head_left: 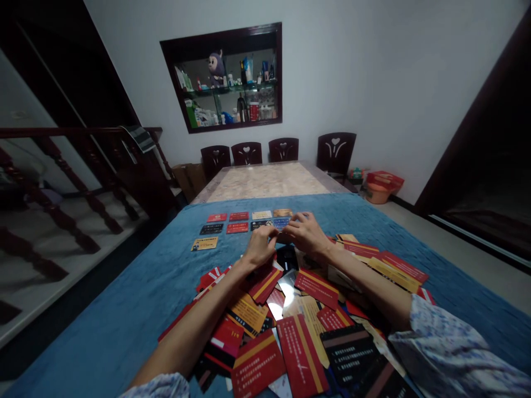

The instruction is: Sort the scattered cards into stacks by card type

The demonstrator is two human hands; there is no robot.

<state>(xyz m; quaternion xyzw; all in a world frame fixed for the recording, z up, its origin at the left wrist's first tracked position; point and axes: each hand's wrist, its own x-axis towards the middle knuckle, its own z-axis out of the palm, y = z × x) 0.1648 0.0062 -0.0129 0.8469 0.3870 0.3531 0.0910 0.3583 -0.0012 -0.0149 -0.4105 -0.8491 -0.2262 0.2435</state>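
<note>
My left hand point(260, 246) and my right hand point(306, 232) meet above the far side of a heap of plastic cards. Between their fingertips is a dark card point(284, 238), seen nearly edge-on and partly hidden by the fingers. The heap mixes red cards point(301, 354), black cards point(350, 354) and gold cards point(249, 312), many printed with a stripe and lines of text. Beyond my hands, cards lie apart in rows: a red card point(239, 216), a black card point(211, 229), a white card point(261, 214), a blue card point(281, 222) and others. A single gold card point(204, 244) lies nearer.
A blue cloth point(136, 298) covers the near part of the table; its far stone-patterned top point(269, 181) is bare of cloth. Dark chairs point(337, 152) stand behind. A wooden railing point(62, 177) is on the left, an orange bucket point(378, 190) on the right.
</note>
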